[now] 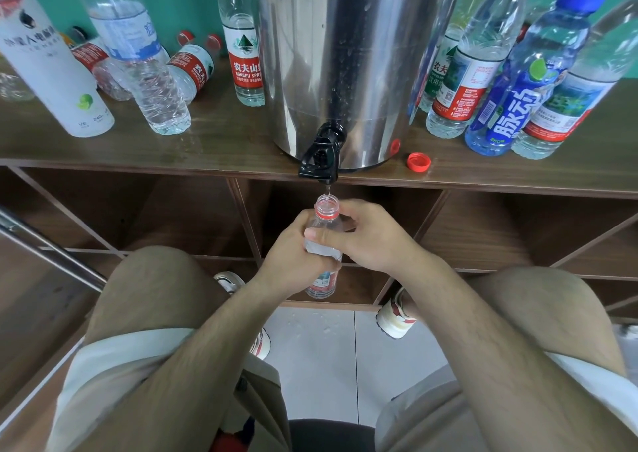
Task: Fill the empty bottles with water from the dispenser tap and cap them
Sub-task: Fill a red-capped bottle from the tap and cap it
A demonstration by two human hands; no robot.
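Two-handed, holding a small clear bottle (323, 225) upright just under the black tap (319, 160) of a tall steel dispenser (345, 54), with the open mouth directly below the spout. Catching a thin thread of water falling from the tap into that mouth.

Wrapping the left hand (293, 255) around the bottle's body over the label, fingers curled tight. Curling the right hand (373, 241) around the upper part from the right, thumb lying across the front, fingers hooked close to the red neck ring. Hiding most of the bottle behind both hands, so leaving its water level impossible to judge.

Holding the bottle just in front of the near edge of the wooden counter (224, 148), above open shelf compartments (172, 210) and a pale tiled floor (310, 365) dotted with drops. Looking down past two bare knees, one left and one right.

Leaving a loose red cap (418, 161) lying on the counter just right of the dispenser's base.

Facing, on the counter's left, a white bottle (51, 68), a tall clear bottle (138, 54) tilting, red-labelled bottles (191, 68) lying on their sides farther back, and one red-labelled bottle (243, 48) standing just left of the dispenser. Facing, on the right, a tight cluster of standing bottles (462, 72) with water inside, among them a blue bottle (518, 82) with a blue cap.
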